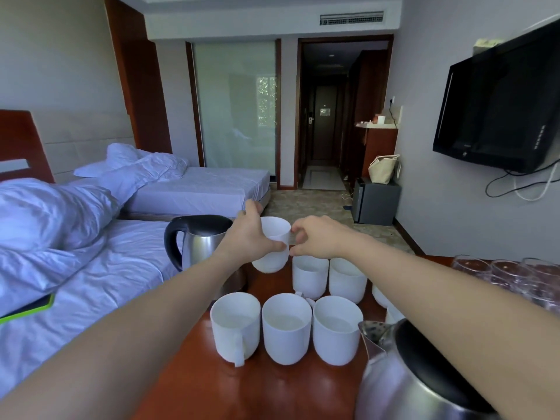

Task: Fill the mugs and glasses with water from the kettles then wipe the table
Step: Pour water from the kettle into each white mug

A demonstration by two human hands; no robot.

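Head: left hand (251, 234) grips tilted mug (274, 250), right hand (316, 237) pinches its side.

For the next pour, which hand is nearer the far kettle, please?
Left: the left hand grips a mug beside the far kettle; the right hand pinches that mug's other side.

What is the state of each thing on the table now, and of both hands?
Held mug: slightly tilted, gripped by left hand.
Right hand: fingers curled, pinching that mug's side.
Three front mugs: upright, water inside.
Back mugs: upright, fill unclear.
Far kettle: upright, lid closed.
Near kettle: lid closed.
Glasses: fill unclear.
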